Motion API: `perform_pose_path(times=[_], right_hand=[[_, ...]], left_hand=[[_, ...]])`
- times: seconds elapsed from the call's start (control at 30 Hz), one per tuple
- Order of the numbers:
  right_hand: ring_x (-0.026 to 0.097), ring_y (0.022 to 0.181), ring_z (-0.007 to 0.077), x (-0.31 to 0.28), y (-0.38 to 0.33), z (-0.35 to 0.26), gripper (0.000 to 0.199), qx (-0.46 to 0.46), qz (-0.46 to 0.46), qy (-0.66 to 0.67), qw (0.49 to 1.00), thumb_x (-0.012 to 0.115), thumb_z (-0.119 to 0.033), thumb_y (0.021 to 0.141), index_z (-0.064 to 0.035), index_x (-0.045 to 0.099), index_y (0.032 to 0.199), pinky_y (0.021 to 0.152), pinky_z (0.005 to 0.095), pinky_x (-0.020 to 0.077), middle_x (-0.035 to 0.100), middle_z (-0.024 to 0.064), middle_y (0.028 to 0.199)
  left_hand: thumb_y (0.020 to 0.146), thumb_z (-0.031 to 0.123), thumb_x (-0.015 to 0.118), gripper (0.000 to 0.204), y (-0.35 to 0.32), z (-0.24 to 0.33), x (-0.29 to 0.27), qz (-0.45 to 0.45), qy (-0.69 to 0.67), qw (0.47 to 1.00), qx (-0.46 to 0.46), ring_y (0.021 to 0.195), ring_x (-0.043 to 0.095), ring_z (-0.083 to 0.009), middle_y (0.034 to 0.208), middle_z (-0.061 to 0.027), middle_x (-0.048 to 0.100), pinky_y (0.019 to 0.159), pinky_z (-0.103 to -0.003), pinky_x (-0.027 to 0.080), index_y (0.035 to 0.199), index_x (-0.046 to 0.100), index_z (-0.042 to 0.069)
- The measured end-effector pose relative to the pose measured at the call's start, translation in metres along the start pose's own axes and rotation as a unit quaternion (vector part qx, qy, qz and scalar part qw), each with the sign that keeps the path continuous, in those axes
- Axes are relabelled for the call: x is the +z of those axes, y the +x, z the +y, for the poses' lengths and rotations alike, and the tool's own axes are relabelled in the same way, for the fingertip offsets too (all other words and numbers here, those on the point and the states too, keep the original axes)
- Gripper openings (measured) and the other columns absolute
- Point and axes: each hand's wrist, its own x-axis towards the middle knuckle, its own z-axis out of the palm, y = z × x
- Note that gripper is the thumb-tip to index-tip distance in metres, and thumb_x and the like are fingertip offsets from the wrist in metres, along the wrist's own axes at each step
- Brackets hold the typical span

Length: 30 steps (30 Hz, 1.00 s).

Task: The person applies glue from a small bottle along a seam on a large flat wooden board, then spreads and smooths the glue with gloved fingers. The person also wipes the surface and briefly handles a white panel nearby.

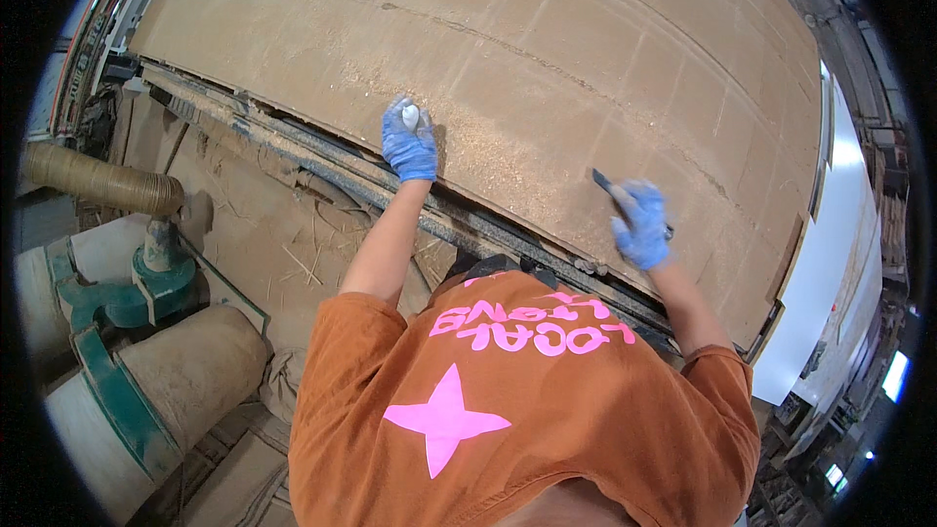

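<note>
Blue gloves cover both my hands, which are over a large brown board (547, 10) strewn with sawdust. My left hand (410, 148), near the board's close edge, has its fingers curled round a small white object (411, 117) whose kind I cannot make out. To the right, my right hand (641, 227) is closed round the handle of a scraper (602, 181). The scraper's narrow dark blade points away to the left; whether it touches the board I cannot tell. A patch of pale wood shavings (488, 171) lies between my hands.
A metal rail (332, 158) runs along the board's close edge. At the left stand a ribbed hose (102, 179) and a dusty dust collector (195, 366) with green brackets. A white panel (830, 234) borders the board at right. Wood splinters litter the dusty floor.
</note>
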Motion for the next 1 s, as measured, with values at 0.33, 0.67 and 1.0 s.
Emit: perform_pose_path(times=[0.33,0.67,1.0], right_hand=[[0.032,0.136,0.0402,0.113,0.134,-0.067,0.083,-0.161,-0.181,0.124,0.962,0.059,-0.048,0.084,0.0034,0.031,0.143,0.114,0.0442,0.0233,0.032,0.027,0.147],[0.032,0.136,0.0393,0.101,0.146,-0.029,0.083,-0.134,-0.105,0.083,0.982,0.055,-0.057,0.082,-0.0016,0.038,0.141,0.115,0.0447,0.0197,0.034,0.0255,0.146],[0.034,0.134,0.0382,0.08,0.15,-0.012,0.082,-0.11,-0.137,0.036,0.984,0.056,-0.056,0.081,-0.0044,0.039,0.142,0.112,0.0455,0.0236,0.037,0.0237,0.145]], left_hand=[[0.081,0.002,0.068,0.034,0.001,-0.002,0.006,-0.024,-0.067,0.996,-0.047,0.108,0.057,-0.0263,0.118,-0.0144,0.057,0.095,-0.035,0.047,0.112,0.056,0.002],[0.082,0.001,0.066,0.03,0.0,-0.002,0.004,-0.021,-0.028,0.999,-0.025,0.105,0.058,-0.0254,0.116,-0.0145,0.058,0.094,-0.034,0.047,0.11,0.057,0.001],[0.084,0.002,0.066,0.029,0.0,-0.002,0.004,-0.033,-0.049,0.997,-0.055,0.106,0.057,-0.0251,0.118,-0.0152,0.056,0.094,-0.034,0.047,0.112,0.055,0.0]])
